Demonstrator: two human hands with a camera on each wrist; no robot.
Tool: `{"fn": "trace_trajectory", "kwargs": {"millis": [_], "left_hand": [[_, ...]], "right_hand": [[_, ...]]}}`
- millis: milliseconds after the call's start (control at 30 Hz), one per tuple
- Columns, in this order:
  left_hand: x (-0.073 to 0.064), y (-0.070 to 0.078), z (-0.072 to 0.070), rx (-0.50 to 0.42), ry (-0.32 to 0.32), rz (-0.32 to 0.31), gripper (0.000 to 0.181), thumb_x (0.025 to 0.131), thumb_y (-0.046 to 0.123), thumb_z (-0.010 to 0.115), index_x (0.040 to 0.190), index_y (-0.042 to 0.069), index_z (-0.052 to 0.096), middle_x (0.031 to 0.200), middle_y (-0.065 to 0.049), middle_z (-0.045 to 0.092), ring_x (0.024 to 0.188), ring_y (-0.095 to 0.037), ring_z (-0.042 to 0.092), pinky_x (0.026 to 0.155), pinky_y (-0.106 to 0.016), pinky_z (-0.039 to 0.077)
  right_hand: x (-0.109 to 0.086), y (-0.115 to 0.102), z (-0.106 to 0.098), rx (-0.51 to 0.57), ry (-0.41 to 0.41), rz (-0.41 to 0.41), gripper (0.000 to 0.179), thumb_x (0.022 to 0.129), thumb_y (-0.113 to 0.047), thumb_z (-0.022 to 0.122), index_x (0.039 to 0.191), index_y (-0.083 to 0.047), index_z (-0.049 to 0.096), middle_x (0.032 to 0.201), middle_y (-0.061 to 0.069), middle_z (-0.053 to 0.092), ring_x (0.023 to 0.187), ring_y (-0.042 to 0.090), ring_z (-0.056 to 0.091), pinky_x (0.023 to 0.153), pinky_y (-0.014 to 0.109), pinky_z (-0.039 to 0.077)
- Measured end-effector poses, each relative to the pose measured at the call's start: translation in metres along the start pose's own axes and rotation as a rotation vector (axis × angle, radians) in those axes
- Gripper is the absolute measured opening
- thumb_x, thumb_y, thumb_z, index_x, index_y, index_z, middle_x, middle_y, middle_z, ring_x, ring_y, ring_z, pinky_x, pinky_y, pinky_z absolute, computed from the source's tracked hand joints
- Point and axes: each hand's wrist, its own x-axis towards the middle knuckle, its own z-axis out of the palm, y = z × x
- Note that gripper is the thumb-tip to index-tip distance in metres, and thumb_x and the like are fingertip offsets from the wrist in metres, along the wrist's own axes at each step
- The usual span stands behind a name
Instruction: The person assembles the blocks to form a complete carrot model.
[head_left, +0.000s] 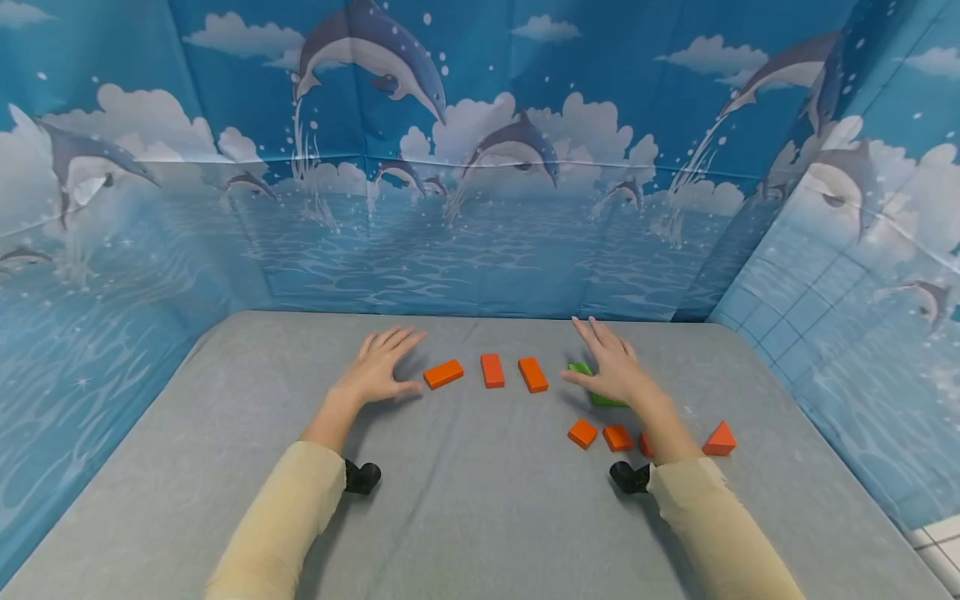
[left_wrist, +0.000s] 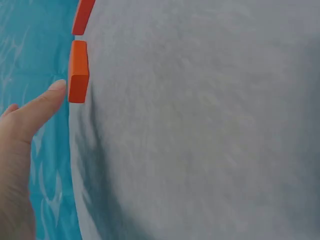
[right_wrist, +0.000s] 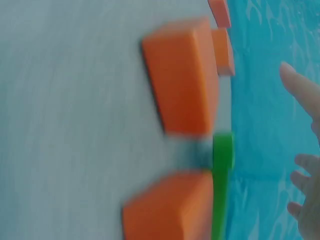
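My left hand [head_left: 377, 369] hovers over the table with its fingers spread, holding nothing. Just right of its thumb lies an orange rectangular block [head_left: 443, 374], also in the left wrist view as the nearer orange block [left_wrist: 78, 72]. Two more orange blocks, one upright in the picture [head_left: 492, 371] and one slanted [head_left: 532, 375], lie between the hands. My right hand [head_left: 613, 367], fingers extended and holding nothing, is above a green block [head_left: 609, 401] that it partly hides. Near its wrist lie small orange blocks [head_left: 582, 433], [head_left: 617, 437] and a partly covered red-orange piece [head_left: 646, 445].
A red-orange triangular block [head_left: 720, 439] lies right of the right forearm. The grey table [head_left: 465, 517] meets a blue dolphin-print curtain [head_left: 480, 242] at its back and sides. Black wrist devices [head_left: 363, 478] sit at both cuffs.
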Motion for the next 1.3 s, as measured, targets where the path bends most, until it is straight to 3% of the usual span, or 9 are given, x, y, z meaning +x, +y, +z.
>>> {"fn": "trace_trajectory", "kwargs": {"millis": [233,533,800,1067,1300], "left_hand": [[0.017,0.003,0.01,-0.079,-0.073,0.019,0.081,0.072,0.047,0.073,0.141,0.023,0.037,0.143,-0.009,0.034,0.13,-0.031,0.027,0.104,-0.054,0.015],[0.028,0.002,0.018,-0.178,-0.157,-0.025,0.079,0.069,0.044,0.077,0.138,0.025,0.043,0.142,-0.012,0.034,0.128,-0.034,0.028,0.1,-0.058,0.021],[0.034,0.004,0.026,-0.277,-0.217,-0.055,0.077,0.07,0.04,0.077,0.137,0.026,0.043,0.139,-0.01,0.036,0.126,-0.033,0.028,0.099,-0.056,0.02],[0.037,0.006,0.029,-0.298,-0.271,-0.069,0.077,0.072,0.042,0.075,0.14,0.03,0.039,0.135,-0.009,0.032,0.119,-0.03,0.027,0.097,-0.055,0.017],[0.038,0.008,0.029,-0.312,-0.274,-0.087,0.076,0.071,0.043,0.075,0.138,0.029,0.042,0.134,-0.009,0.031,0.113,-0.029,0.027,0.093,-0.051,0.019]], "right_hand": [[0.018,-0.019,0.015,0.147,0.0,-0.108,0.088,0.08,-0.047,0.066,0.148,-0.02,0.017,0.148,0.015,0.022,0.133,0.038,0.021,0.099,0.063,0.014],[0.044,-0.04,0.035,0.173,-0.071,-0.182,0.081,0.079,-0.038,0.07,0.144,-0.013,0.029,0.143,0.017,0.031,0.13,0.036,0.028,0.101,0.057,0.021],[0.056,-0.053,0.047,0.217,-0.145,-0.174,0.077,0.077,-0.038,0.072,0.141,-0.014,0.036,0.138,0.015,0.038,0.126,0.032,0.034,0.1,0.056,0.024],[0.065,-0.06,0.058,0.184,-0.184,-0.168,0.074,0.077,-0.043,0.071,0.139,-0.016,0.04,0.134,0.012,0.043,0.125,0.03,0.036,0.1,0.054,0.025],[0.065,-0.06,0.06,0.202,-0.175,-0.151,0.068,0.079,-0.038,0.07,0.137,-0.015,0.044,0.132,0.012,0.044,0.123,0.03,0.037,0.1,0.054,0.025]]}}
